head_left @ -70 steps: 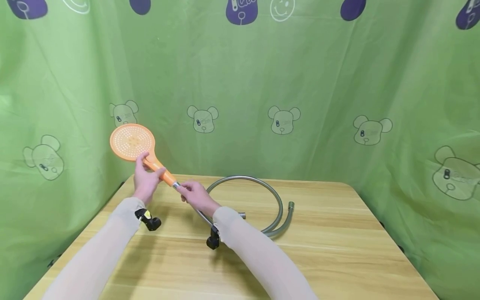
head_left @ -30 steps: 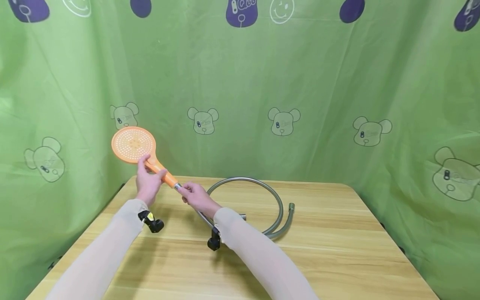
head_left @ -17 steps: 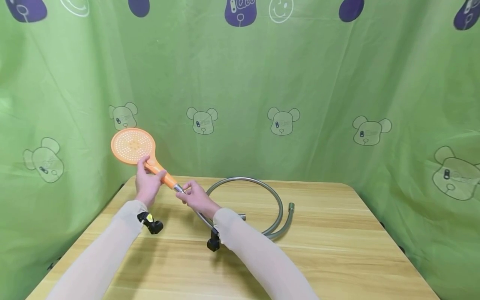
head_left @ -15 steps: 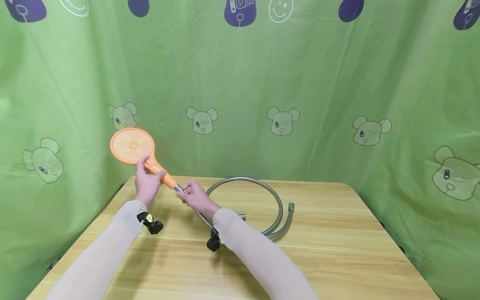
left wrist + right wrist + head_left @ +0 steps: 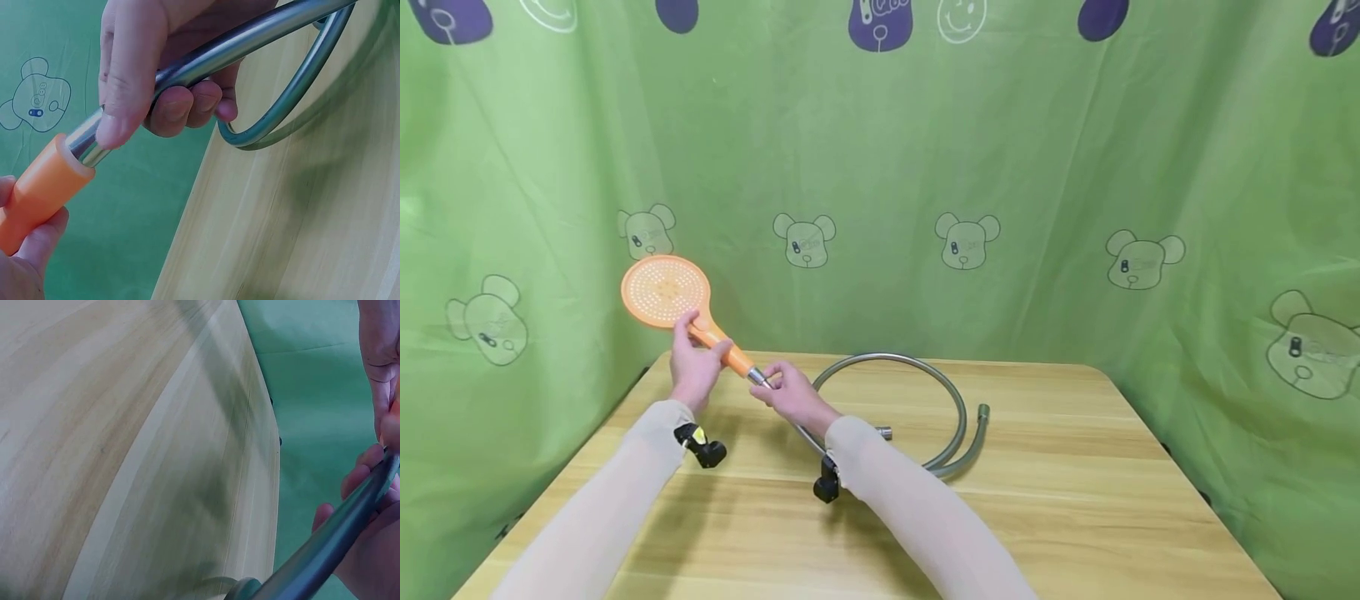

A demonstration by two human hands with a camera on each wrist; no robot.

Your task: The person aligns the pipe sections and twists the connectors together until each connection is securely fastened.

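Hanging behind everything, a green fabric backdrop printed with bear faces (image 5: 970,150) is filling the far side of what we are seeing, and we are looking down on a light wooden surface (image 5: 1075,500) in front of it. Lying on that surface, a long grey metal shower hose (image 5: 958,408) is curling in a wide loop, its free end (image 5: 982,410) resting toward the right of the loop. We are holding an orange plastic hand shower with a round perforated face (image 5: 666,292) up over the left rear corner of the surface, tilted so the face is pointing toward us and the handle is slanting down to the right. Our left hand (image 5: 695,367) is wrapping its fingers round the orange handle. Our right hand (image 5: 790,396) is pinching the shiny metal hose end (image 5: 87,140) between thumb and curled fingers, right where it is meeting the base of the handle. In the left wrist view that metal end is sitting inside the handle's opening. Small black camera mounts (image 5: 702,444) are riding on both wrists.
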